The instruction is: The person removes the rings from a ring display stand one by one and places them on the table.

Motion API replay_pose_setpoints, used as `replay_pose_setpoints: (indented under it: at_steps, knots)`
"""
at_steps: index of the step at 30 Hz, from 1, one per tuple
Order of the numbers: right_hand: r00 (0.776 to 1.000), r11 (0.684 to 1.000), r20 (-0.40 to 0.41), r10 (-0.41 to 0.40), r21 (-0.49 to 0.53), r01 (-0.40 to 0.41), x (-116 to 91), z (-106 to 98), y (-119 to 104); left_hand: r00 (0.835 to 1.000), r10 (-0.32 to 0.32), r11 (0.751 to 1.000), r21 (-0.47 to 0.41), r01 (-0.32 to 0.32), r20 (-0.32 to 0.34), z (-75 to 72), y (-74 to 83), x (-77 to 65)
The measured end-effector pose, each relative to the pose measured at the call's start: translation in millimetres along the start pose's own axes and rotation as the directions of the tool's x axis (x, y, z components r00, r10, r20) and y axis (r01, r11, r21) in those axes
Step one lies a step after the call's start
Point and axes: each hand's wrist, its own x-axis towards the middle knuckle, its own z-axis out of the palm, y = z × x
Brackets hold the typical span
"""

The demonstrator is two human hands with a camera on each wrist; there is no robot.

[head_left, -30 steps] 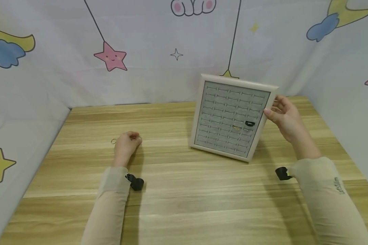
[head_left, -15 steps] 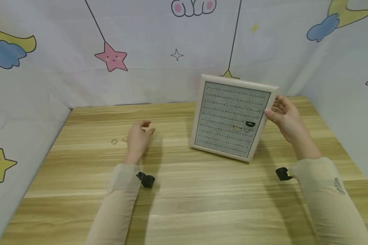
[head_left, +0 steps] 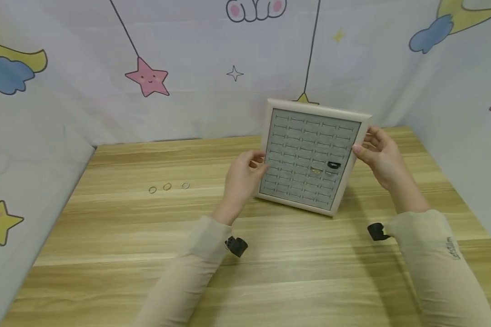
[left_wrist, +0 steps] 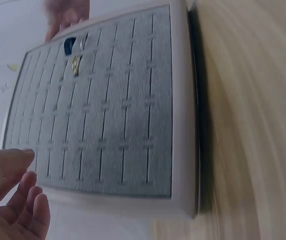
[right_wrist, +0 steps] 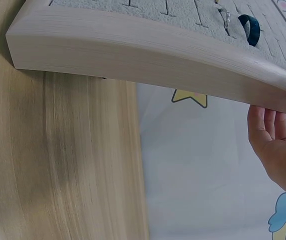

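Note:
A ring display board (head_left: 296, 154) with a pale frame and grey slotted padding stands tilted back on the table. In its slots sit a black ring (head_left: 333, 165), a gold ring (head_left: 316, 170) and a silver ring (right_wrist: 226, 19). My right hand (head_left: 382, 156) grips the board's right edge, thumb in front and fingers behind. My left hand (head_left: 244, 179) is at the left edge, fingers loosely bent; in the left wrist view a gap shows between its thumb (left_wrist: 13, 161) and fingers, with nothing between them.
On the wooden table (head_left: 118, 254), left of the board, lie a thin dark ring (head_left: 152, 190), a gold-toned ring (head_left: 167, 186) and a silver-toned ring (head_left: 186, 185) in a row. A white curtain (head_left: 196, 104) with cartoon stars hangs behind the table.
My left hand has left the rings on the table and moved right to the board's left edge, uncovering all three rings. The right hand and the board have stayed put.

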Motion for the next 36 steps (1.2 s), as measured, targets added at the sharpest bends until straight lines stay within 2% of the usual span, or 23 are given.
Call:
replay_pose_setpoints:
  at_steps: [5,9,15,22,36]
  knots:
    - [1.000,1.000,0.001,-0.011,0.005,0.011,0.4,1.2,1.2,0.992,0.087,0.996,0.018,-0.090,0.094,28.7,17.9,-8.1]
    - [1.000,1.000,0.007,-0.016,0.007,0.016,0.6,1.4,1.2,0.985,0.090,0.995,0.037,-0.097,0.146,46.1,23.6,-10.8]
    - [1.000,1.000,0.008,-0.016,0.022,0.016,0.1,1.9,0.8,0.986,0.090,0.994,0.043,-0.097,0.138,64.0,30.4,-8.9]
    - [1.000,0.999,0.004,-0.018,0.036,0.018,0.2,2.0,2.1,0.985,0.123,0.990,0.059,-0.130,0.117,74.9,35.0,-6.3]
    - [1.000,0.998,0.010,-0.022,0.051,0.021,0.1,2.2,2.4,0.983,0.138,0.970,0.184,-0.158,0.117,83.9,39.0,-5.5]
